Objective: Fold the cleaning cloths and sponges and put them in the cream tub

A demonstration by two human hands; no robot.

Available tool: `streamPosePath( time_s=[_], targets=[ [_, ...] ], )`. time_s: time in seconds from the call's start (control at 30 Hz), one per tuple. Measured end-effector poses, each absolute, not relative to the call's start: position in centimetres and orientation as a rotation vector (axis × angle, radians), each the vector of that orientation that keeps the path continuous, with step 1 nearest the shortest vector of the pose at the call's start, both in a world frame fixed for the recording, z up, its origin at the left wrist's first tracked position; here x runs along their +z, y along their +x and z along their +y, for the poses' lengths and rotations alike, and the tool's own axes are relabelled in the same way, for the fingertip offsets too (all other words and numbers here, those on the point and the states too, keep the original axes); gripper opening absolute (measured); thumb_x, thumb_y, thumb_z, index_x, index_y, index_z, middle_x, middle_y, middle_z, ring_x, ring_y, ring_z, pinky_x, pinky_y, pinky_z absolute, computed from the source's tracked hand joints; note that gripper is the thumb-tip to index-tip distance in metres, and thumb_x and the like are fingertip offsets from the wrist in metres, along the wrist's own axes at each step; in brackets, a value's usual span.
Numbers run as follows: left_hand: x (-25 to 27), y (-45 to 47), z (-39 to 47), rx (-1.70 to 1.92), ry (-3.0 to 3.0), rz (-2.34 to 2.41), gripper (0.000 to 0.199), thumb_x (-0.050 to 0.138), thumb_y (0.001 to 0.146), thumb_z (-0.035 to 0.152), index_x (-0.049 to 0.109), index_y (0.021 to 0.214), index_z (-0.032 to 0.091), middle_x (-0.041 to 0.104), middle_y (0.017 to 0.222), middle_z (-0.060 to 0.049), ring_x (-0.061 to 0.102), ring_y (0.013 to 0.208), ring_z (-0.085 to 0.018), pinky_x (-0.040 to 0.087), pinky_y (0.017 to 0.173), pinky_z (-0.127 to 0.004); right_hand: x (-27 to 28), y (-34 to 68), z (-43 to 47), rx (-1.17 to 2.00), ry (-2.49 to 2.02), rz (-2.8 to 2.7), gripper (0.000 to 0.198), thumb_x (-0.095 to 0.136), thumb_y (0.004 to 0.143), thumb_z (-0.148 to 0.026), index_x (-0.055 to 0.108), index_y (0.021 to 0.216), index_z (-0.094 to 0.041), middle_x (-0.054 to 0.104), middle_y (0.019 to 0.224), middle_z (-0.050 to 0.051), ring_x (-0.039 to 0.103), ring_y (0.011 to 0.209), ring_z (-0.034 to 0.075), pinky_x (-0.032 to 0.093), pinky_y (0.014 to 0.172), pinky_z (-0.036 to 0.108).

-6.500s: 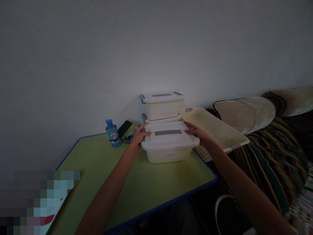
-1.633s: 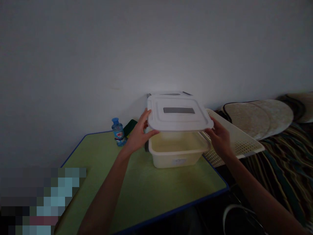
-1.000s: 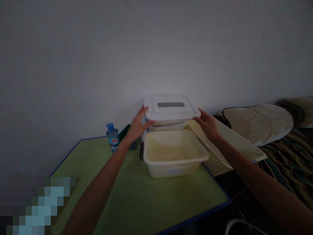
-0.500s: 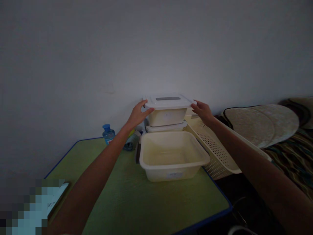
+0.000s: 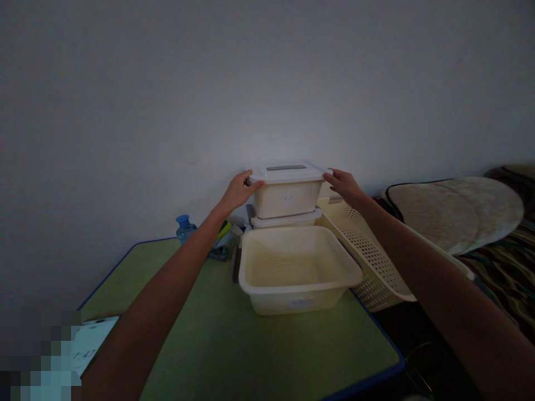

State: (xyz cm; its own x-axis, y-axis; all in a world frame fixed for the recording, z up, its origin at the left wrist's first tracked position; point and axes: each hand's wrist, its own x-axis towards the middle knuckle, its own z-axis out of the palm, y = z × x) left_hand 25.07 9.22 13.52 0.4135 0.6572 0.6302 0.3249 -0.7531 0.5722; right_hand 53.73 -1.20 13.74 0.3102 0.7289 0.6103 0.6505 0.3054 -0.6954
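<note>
A white lid (image 5: 288, 174) with a grey strip on top lies over a cream plastic box (image 5: 288, 199). My left hand (image 5: 239, 188) grips the lid's left edge, thumb at the front corner and fingers toward the back. At the right edge, my right hand (image 5: 343, 184) is closed on the rim of the lid. Underneath, that box stands on another lidded box (image 5: 288, 220), mostly hidden. In front is an open cream tub (image 5: 296, 301) with nothing visible inside.
The green table (image 5: 200, 340) has a blue rim. A blue bottle (image 5: 184, 225) and a rolled cloth (image 5: 224, 245) are on the left. A perforated cream basket (image 5: 368, 250) sits at the right, near a beige cushion (image 5: 455, 214). A phone-like device (image 5: 94, 340) lies at lower left.
The lid now sits flatter and more squarely on the upper box, whose front shows more. Both hands keep hold of the lid's edges, the right slightly further in. The view has shifted slightly.
</note>
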Motion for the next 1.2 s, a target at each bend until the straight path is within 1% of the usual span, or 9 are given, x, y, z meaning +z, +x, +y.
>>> streamPosePath(
  time_s=[0.17,0.37,0.6,0.73,0.83,0.9,1.03,1.2],
  targets=[
    [13.6,25.5,9.8,1.299,2.337,0.934,0.051,0.060,0.075,0.034,0.054,0.116,0.004,0.058,0.109,-0.015,0.053,0.101,-0.021,0.041,0.089,-0.034,14.0,53.6,-0.4,0.086,-1.388,-1.356,0.043,0.058,0.066,-0.057,0.059,0.079,-0.016,0.058,0.071,0.003,0.054,0.076,0.018,0.046,0.061,0.029],
    [13.6,25.6,10.1,1.315,2.321,0.976,0.046,0.064,0.074,0.035,0.058,0.112,0.011,0.053,0.095,-0.007,0.051,0.092,-0.018,0.043,0.086,-0.032,13.7,53.7,-0.2,0.075,-1.389,-1.331,0.046,0.058,0.065,-0.060,0.059,0.080,-0.016,0.059,0.075,0.005,0.055,0.077,0.019,0.048,0.061,0.031],
    [13.2,25.7,9.8,1.344,2.269,0.972,0.055,0.062,0.075,0.039,0.053,0.120,0.009,0.047,0.097,-0.008,0.050,0.091,-0.018,0.042,0.088,-0.033,13.2,53.6,-0.2,0.115,-1.414,-1.296,0.053,0.055,0.062,-0.070,0.055,0.077,-0.018,0.059,0.084,0.007,0.054,0.083,0.021,0.047,0.062,0.030],
    [13.4,25.6,9.6,1.320,2.281,0.981,0.055,0.061,0.075,0.039,0.053,0.120,0.009,0.045,0.096,-0.007,0.049,0.092,-0.019,0.041,0.090,-0.033,12.8,52.9,0.0,0.199,-1.421,-1.262,0.056,0.047,0.066,-0.073,0.051,0.090,-0.022,0.060,0.094,0.007,0.056,0.084,0.020,0.046,0.059,0.028],
    [13.5,25.6,9.3,1.307,2.291,0.998,0.057,0.060,0.077,0.040,0.051,0.122,0.006,0.045,0.096,-0.008,0.049,0.094,-0.019,0.039,0.092,-0.033,12.6,52.5,0.2,0.252,-1.427,-1.220,0.057,0.041,0.070,-0.073,0.047,0.099,-0.025,0.059,0.101,0.008,0.057,0.082,0.019,0.046,0.057,0.028],
    [13.5,25.6,9.1,1.309,2.284,1.016,0.058,0.058,0.077,0.040,0.050,0.123,0.005,0.045,0.096,-0.009,0.049,0.094,-0.019,0.038,0.094,-0.033,12.5,52.2,0.3,0.272,-1.430,-1.195,0.058,0.040,0.071,-0.073,0.045,0.103,-0.025,0.058,0.103,0.009,0.058,0.083,0.020,0.047,0.059,0.029],
    [13.3,25.9,9.0,1.322,2.243,1.033,0.063,0.058,0.078,0.040,0.045,0.127,0.004,0.045,0.096,-0.009,0.050,0.094,-0.020,0.036,0.097,-0.034,12.5,51.9,0.6,0.292,-1.427,-1.160,0.061,0.039,0.070,-0.074,0.043,0.107,-0.025,0.056,0.109,0.011,0.059,0.089,0.022,0.050,0.065,0.033],
    [12.7,26.3,9.3,1.355,2.173,1.015,0.066,0.057,0.078,0.041,0.040,0.130,0.003,0.044,0.102,-0.012,0.050,0.097,-0.021,0.035,0.097,-0.035,12.5,51.5,0.8,0.325,-1.414,-1.135,0.059,0.031,0.078,-0.069,0.036,0.121,-0.030,0.049,0.125,0.009,0.056,0.103,0.023,0.050,0.078,0.038]
  ],
)
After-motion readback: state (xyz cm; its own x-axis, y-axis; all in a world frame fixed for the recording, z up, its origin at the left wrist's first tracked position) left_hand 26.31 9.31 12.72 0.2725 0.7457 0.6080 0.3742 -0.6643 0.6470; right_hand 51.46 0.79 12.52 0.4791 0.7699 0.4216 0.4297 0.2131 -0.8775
